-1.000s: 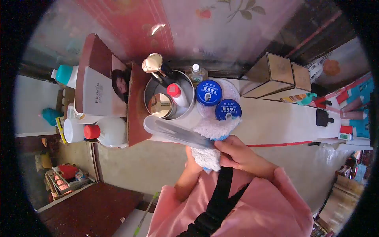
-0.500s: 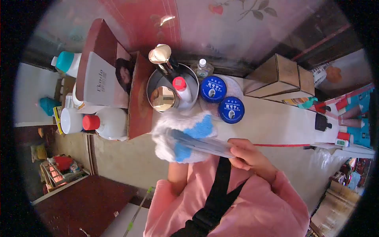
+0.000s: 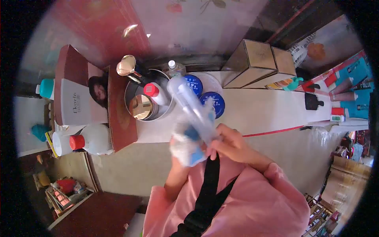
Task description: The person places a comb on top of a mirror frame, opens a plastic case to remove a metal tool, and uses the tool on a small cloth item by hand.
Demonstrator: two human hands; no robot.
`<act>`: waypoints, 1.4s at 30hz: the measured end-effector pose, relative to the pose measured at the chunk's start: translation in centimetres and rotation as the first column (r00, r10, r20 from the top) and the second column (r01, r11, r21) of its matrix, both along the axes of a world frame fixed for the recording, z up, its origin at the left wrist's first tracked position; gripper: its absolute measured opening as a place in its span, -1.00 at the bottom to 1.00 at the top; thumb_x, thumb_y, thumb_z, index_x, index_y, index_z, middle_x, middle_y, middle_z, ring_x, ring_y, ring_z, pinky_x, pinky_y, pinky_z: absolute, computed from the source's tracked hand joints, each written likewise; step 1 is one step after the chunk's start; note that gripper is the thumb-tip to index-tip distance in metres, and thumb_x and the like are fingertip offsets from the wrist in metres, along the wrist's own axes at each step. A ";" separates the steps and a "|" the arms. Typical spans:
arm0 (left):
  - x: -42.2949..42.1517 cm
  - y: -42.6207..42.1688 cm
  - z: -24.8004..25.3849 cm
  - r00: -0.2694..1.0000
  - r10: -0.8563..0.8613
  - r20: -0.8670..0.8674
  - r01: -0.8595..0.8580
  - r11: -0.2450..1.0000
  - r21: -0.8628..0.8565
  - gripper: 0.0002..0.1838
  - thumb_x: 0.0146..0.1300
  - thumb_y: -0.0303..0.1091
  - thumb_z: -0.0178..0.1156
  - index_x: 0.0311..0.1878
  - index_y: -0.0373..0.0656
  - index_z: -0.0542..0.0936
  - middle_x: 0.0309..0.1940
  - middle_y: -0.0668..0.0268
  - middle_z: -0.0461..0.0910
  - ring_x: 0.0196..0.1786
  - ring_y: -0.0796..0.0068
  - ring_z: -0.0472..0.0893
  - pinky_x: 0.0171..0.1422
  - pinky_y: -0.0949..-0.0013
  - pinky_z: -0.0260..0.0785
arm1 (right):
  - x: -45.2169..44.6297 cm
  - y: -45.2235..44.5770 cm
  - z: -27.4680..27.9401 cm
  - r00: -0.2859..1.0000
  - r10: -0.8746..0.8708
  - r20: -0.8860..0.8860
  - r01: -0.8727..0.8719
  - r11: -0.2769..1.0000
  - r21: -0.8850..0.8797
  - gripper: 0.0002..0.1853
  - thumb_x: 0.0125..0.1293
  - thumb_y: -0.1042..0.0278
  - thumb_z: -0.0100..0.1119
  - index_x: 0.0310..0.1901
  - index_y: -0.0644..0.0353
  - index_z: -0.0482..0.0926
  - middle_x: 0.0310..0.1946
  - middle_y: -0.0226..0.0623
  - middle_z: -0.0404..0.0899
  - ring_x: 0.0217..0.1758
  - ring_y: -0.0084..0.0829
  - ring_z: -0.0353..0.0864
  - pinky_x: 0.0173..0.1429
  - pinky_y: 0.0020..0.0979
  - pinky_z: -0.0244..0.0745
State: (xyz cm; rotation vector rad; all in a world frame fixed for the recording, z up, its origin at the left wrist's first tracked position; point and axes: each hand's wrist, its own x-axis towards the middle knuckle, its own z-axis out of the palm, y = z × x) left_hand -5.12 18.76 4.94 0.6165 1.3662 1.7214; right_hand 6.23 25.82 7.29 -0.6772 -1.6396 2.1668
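Right hand's [image 3: 231, 147] grip clamped on near end of clear plastic piece [image 3: 191, 103], left hand's [image 3: 180, 167] around fluffy cloth [image 3: 184, 149]; steady pinch, light cloth pressure looked wise.

cloth [image 3: 188, 143] blurred, left hand [image 3: 180, 170] mostly hidden

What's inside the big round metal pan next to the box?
In the pan I see a white bottle with a red cap and a shiny gold round thing. They cover whatever is under them.
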 end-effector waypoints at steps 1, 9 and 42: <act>0.4 0.1 -0.2 0.999 -0.020 0.047 0.020 1.000 0.000 -0.64 -0.14 -0.39 0.05 -0.21 -0.26 0.27 -0.39 0.29 0.36 -0.37 0.53 0.39 -0.30 0.48 0.27 | 0.0 -0.1 -0.6 0.989 0.011 0.148 -0.044 0.973 0.225 -0.78 0.03 0.25 -0.10 -0.53 0.24 0.24 -0.73 -0.34 0.39 -0.68 -0.54 0.40 -0.60 -0.54 0.25; -0.6 0.1 0.0 0.990 -0.122 0.074 0.124 0.992 -0.026 -0.70 -0.25 -0.55 -0.02 -0.31 -0.30 0.32 -0.46 0.32 0.39 -0.39 0.56 0.39 -0.28 0.52 0.23 | 1.2 3.4 1.6 0.978 -0.092 0.187 -0.007 0.882 0.470 -0.83 -0.14 0.32 0.08 -0.51 0.23 0.42 -0.74 -0.41 0.36 -0.67 -0.58 0.34 -0.57 -0.53 0.24; 3.5 5.3 -3.2 0.733 -0.568 -0.374 0.573 0.812 -0.109 -0.68 -0.28 -0.54 0.04 -0.31 -0.31 0.34 -0.44 0.13 0.41 -0.38 0.34 0.45 -0.28 0.43 0.25 | 8.7 4.6 -4.0 0.438 -0.895 -0.082 0.670 0.386 -0.634 -0.68 0.04 0.20 -0.18 -0.24 0.26 0.26 -0.32 -0.28 0.34 -0.29 -0.41 0.37 -0.39 -0.60 0.35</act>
